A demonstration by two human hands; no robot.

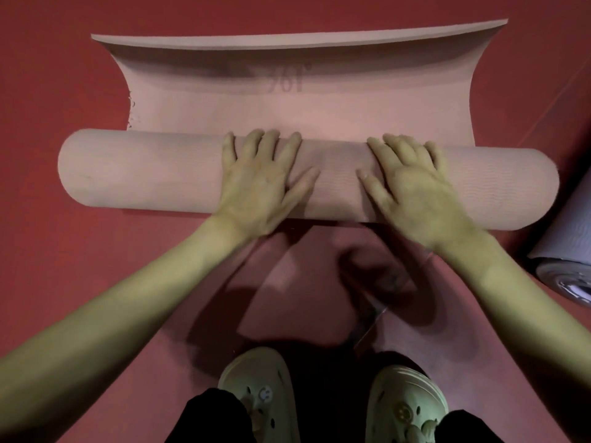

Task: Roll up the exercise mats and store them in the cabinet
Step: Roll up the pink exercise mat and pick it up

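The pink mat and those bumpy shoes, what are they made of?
The pink mat looks like soft foam: a matte, finely ribbed surface and a thick edge that curls up. The shoes look like molded foam or rubber: smooth, one-piece, with holes. Neither can be told for certain.

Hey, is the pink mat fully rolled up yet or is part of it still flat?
Partly rolled. The pink mat forms a thick roll under both hands, but a stretch beyond it still lies unrolled, its far edge curling up.
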